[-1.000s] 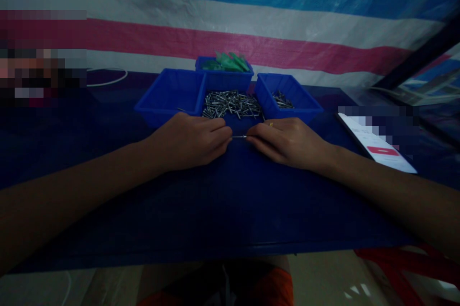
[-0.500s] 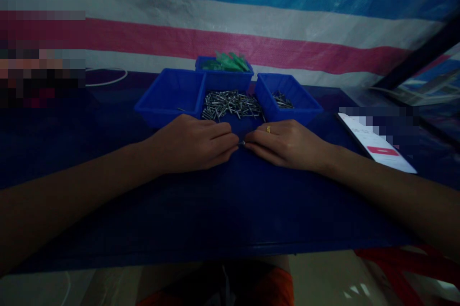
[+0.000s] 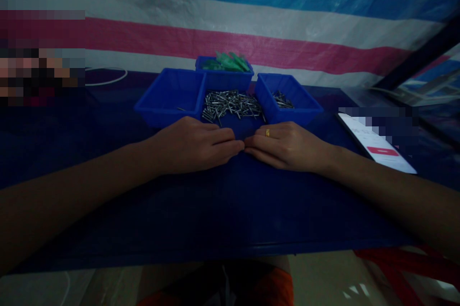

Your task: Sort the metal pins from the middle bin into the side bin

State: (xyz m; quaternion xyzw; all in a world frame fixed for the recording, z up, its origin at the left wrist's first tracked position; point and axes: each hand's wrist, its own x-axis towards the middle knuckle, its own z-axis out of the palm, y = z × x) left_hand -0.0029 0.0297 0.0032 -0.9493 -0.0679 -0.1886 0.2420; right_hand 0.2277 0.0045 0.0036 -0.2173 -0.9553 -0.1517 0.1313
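The left hand [image 3: 194, 147] has its fingertips drawn close; whether they grip anything, I cannot tell. Farther off, metal pins [image 3: 232, 104] lie heaped, probably light, stiff, slippery, best pinched mid-length. The right hand [image 3: 283, 145] looks likewise, equally unclear.

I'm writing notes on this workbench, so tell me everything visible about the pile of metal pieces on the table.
The pile is a loose heap of many thin, rod-like pieces, silvery grey and metallic in look, lying crisscross at all angles. It rests on the dark blue table, beyond the person's hands, between the left blue bin and right blue bin, before the rear one. Some ends jut out at its near edge. Finer detail is too small to tell.
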